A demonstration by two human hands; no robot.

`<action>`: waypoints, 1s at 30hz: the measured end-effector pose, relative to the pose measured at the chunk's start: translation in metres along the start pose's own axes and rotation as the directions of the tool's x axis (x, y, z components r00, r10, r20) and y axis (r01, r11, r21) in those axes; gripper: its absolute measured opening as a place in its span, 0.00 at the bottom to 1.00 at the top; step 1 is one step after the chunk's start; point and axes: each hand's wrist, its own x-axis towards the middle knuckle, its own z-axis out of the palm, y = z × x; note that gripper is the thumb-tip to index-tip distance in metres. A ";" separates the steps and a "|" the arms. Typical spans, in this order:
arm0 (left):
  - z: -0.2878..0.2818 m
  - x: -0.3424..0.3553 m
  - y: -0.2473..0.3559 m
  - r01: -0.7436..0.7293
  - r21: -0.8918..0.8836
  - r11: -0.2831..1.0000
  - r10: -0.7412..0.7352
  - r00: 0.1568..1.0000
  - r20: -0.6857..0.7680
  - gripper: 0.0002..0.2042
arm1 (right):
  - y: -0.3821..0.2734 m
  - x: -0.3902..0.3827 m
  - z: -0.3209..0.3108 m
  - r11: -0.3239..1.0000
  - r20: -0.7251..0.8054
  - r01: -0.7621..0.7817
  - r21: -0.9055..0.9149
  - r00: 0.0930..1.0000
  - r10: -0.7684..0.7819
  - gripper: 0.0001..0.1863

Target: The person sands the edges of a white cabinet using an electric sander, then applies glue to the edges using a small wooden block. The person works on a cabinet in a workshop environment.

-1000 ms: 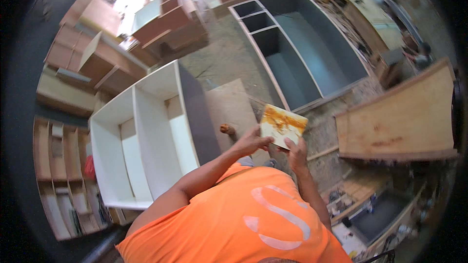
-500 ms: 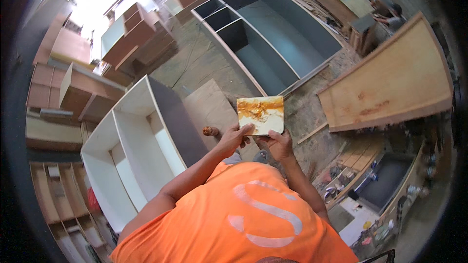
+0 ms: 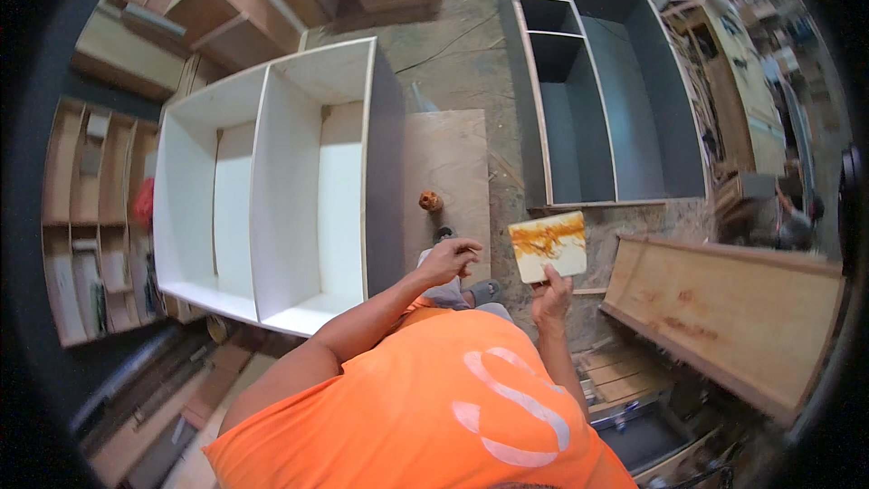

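My right hand grips the lower edge of a small cream-coloured square board, thumb on top. Orange-brown paste is smeared across the board's far half. My left hand is off the board, to its left. Its fingers are loosely bent and apart, and I see nothing in them. Beyond that hand, a small paste-stained brown container stands on a plywood sheet.
To the left lies a white-lined cabinet carcass with dividers. A dark grey cabinet carcass lies at the far right. Nearer on the right is a wooden panel with a raised edge. A person is at the far right.
My left hand has let go of the board and drawn away to the left. My right hand now holds the board alone, lower and further right. The view has turned.
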 end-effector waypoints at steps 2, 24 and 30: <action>-0.029 0.008 -0.039 -0.181 0.283 0.942 0.248 0.943 -0.222 0.20 | 0.000 0.014 -0.003 0.999 -0.015 -0.020 -0.033 1.000 0.020 0.21; -0.103 0.192 -0.260 0.256 -0.157 0.954 -0.293 0.678 -0.674 0.49 | 0.148 0.172 -0.020 0.584 -0.145 -0.454 -0.673 0.855 0.498 0.15; -0.131 0.299 -0.290 0.153 -0.121 0.981 -0.194 0.683 -0.705 0.56 | 0.137 0.194 -0.043 0.537 -0.269 -0.584 -0.609 0.789 0.553 0.18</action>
